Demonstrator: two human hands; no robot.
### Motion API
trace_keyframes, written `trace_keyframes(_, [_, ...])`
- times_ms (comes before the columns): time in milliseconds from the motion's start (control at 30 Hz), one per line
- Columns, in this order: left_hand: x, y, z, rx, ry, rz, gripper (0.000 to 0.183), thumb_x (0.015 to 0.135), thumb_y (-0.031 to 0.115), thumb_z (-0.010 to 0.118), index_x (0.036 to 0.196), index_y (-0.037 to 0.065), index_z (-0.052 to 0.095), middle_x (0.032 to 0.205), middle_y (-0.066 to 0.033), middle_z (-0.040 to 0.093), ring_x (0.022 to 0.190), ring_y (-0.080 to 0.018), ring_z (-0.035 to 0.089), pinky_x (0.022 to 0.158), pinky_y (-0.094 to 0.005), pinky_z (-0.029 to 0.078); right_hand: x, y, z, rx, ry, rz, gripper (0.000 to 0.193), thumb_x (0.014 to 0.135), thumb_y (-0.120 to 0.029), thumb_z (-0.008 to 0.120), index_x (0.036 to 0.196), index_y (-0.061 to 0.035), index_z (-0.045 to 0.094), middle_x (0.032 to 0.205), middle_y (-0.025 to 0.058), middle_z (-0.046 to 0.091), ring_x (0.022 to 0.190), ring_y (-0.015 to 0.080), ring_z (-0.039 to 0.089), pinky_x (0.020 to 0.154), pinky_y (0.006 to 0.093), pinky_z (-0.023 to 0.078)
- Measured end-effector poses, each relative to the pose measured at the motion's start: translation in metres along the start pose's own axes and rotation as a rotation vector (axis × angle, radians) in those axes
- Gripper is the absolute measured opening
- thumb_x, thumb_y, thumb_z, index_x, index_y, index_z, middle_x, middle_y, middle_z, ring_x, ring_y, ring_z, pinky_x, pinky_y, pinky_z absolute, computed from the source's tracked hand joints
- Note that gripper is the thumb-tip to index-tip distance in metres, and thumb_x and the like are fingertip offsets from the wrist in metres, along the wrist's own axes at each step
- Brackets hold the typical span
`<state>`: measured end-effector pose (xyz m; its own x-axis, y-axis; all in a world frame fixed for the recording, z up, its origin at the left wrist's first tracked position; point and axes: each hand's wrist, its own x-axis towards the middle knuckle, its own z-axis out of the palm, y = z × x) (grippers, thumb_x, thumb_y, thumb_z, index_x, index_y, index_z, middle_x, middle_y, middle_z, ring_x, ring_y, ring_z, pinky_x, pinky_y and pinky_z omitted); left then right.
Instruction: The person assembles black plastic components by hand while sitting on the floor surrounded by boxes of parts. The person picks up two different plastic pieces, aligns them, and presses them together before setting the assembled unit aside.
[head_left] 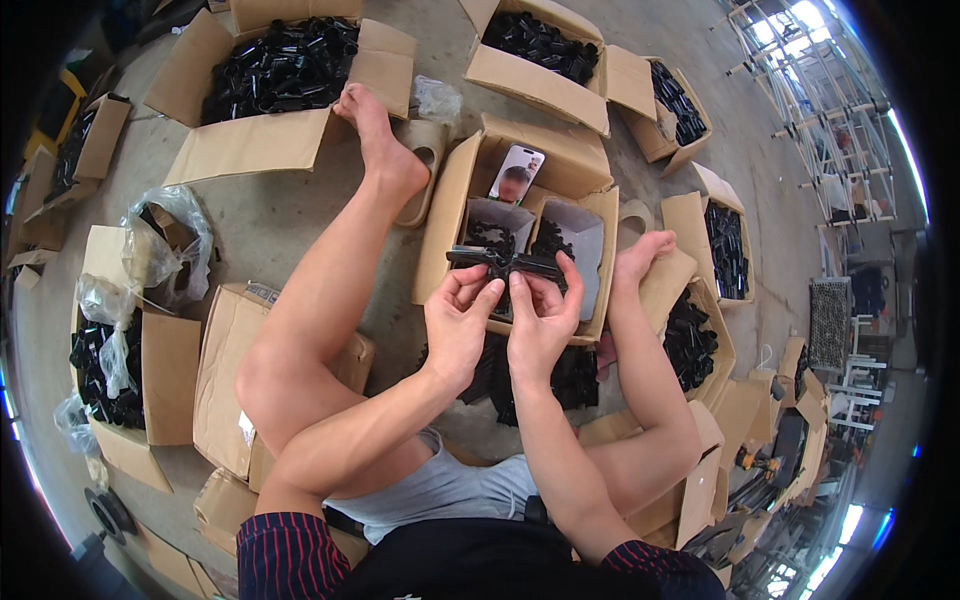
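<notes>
My left hand (460,327) and my right hand (543,318) come together in front of me, both closed in a pinch. Between their fingertips is a long black plastic part (534,264), held crosswise, with a smaller black piece at its middle. Whether it is one piece or several joined, I cannot tell. Just beyond it stands an open cardboard box (448,215), holding grey trays (592,262) with small black pieces (552,240). A phone (517,173) leans against the box's far wall.
Open cartons of black parts surround me: a large carton (255,145) at far left, another carton (535,78) ahead, and a carton (170,375) at left with plastic bags (185,240). More black parts (570,378) lie between my legs. Metal racks (850,130) stand at right.
</notes>
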<state>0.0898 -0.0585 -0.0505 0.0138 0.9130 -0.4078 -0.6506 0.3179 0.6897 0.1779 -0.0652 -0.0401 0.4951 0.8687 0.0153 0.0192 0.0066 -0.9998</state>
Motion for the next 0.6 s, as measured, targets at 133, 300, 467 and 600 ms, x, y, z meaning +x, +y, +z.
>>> trace_keyframes(133, [0.0002, 0.0014, -0.0001, 0.008, 0.002, -0.007, 0.022, 0.095, -0.002, 0.066, 0.116, -0.003, 0.059, 0.111, -0.0099, 0.071, 0.100, -0.0108, 0.066, 0.087, -0.0247, 0.053, 0.0003, 0.0011, -0.0056, -0.027, -0.002, -0.020, 0.061, 0.092, -0.004, 0.072, 0.143, -0.0028, 0.039, 0.098, 0.0090, 0.069, 0.089, 0.0106, 0.064, 0.078, 0.0240, 0.050])
trace_keyframes(300, [0.0002, -0.0013, -0.0007, 0.005, -0.010, -0.010, 0.023, 0.094, -0.001, 0.066, 0.116, -0.003, 0.059, 0.111, -0.0097, 0.071, 0.100, -0.0107, 0.066, 0.087, -0.0251, 0.053, -0.0002, 0.0061, -0.0059, 0.019, -0.015, -0.028, 0.060, 0.092, -0.004, 0.071, 0.143, -0.0026, 0.039, 0.099, 0.0093, 0.069, 0.090, 0.0112, 0.064, 0.079, 0.0242, 0.050])
trace_keyframes(467, [-0.0004, -0.0018, -0.0005, 0.021, -0.010, -0.018, 0.023, 0.094, -0.001, 0.067, 0.116, -0.003, 0.059, 0.111, -0.0094, 0.071, 0.099, -0.0108, 0.066, 0.087, -0.0252, 0.053, 0.0012, 0.0063, -0.0079, -0.034, -0.027, -0.074, 0.063, 0.091, -0.005, 0.072, 0.144, -0.0029, 0.038, 0.098, 0.0091, 0.069, 0.089, 0.0111, 0.064, 0.078, 0.0244, 0.050])
trace_keyframes(600, [-0.0009, -0.0022, 0.0000, 0.013, -0.024, -0.007, 0.022, 0.095, -0.001, 0.066, 0.116, -0.003, 0.059, 0.110, -0.0086, 0.070, 0.099, -0.0108, 0.065, 0.087, -0.0247, 0.053, 0.0004, 0.0053, -0.0064, -0.008, -0.009, -0.019, 0.063, 0.091, -0.006, 0.074, 0.143, -0.0029, 0.039, 0.095, 0.0093, 0.070, 0.086, 0.0108, 0.064, 0.077, 0.0238, 0.050])
